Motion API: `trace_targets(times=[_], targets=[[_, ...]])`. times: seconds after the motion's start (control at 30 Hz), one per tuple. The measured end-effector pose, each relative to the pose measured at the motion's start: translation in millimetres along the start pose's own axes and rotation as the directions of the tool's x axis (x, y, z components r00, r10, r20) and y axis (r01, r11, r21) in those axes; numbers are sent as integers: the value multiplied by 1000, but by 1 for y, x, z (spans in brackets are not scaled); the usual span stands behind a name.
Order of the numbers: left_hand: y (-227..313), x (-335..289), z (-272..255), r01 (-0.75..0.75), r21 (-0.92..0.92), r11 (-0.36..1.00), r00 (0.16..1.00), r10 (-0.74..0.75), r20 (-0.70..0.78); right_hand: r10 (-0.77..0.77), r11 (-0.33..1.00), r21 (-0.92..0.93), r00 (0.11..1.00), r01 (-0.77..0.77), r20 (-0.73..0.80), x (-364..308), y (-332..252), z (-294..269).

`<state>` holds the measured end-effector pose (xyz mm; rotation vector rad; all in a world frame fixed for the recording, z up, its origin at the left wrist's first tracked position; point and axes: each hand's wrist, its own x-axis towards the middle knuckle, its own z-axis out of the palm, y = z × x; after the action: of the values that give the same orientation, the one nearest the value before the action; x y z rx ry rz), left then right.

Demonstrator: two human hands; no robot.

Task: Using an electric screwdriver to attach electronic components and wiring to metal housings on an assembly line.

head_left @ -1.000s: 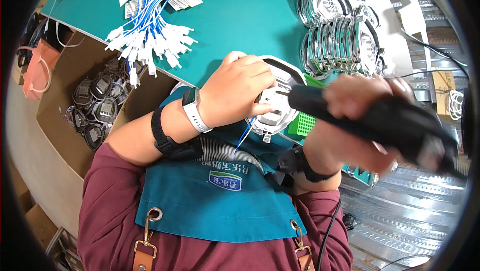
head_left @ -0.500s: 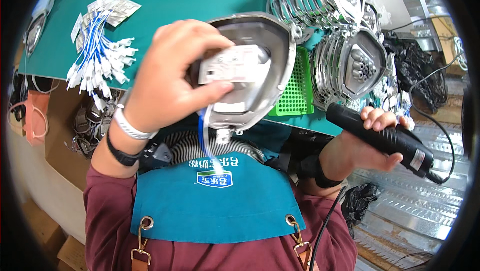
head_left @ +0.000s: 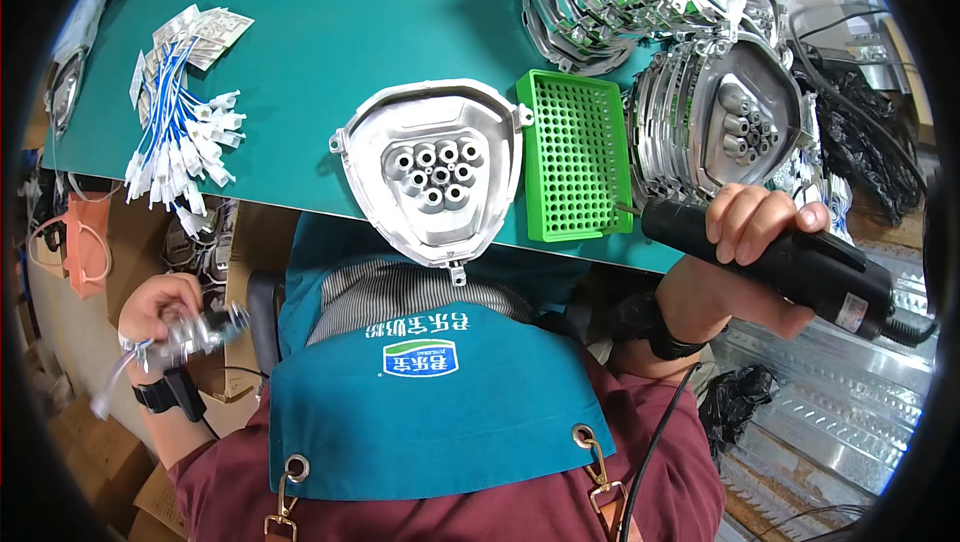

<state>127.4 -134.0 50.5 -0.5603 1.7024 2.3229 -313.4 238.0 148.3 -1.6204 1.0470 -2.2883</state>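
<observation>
My left hand [head_left: 160, 307], low at the left beside the table, is closed on a silvery metal piece [head_left: 200, 334] with a white wire end hanging from it; motion blur hides its exact shape. My right hand [head_left: 755, 242] wraps round a black electric screwdriver [head_left: 800, 267], held level. Its thin bit points left, at the right edge of a green perforated tray [head_left: 535, 162]. Left of that tray, a three-sided metal housing [head_left: 375, 197] rests at the table's front edge, its cluster of short round tubes facing up. Neither hand touches this housing.
White-and-blue wired connectors with tags [head_left: 185, 132] lie at the left of the green table [head_left: 330, 32]. Stacked metal housings [head_left: 690, 112] stand at the right. A cardboard box [head_left: 125, 242] with metal parts sits below left. The screwdriver's cable [head_left: 912, 330] leaves at the right.
My left hand has swung from above the table down to the lower left. The housing with the board no longer blocks the view, and a tubed housing shows there. The screwdriver has shifted slightly.
</observation>
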Motion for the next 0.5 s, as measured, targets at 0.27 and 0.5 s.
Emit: trace_targets(times=[0.27,0.5], targets=[[-219,-134,-148,622,-10,783,261,-219,-940,53,999,4,998,-53,40,6,1,-4],[-152,-75,-150,581,442,683,-210,651,-729,65,998,-32,995,-63,78,11,-3,0]])
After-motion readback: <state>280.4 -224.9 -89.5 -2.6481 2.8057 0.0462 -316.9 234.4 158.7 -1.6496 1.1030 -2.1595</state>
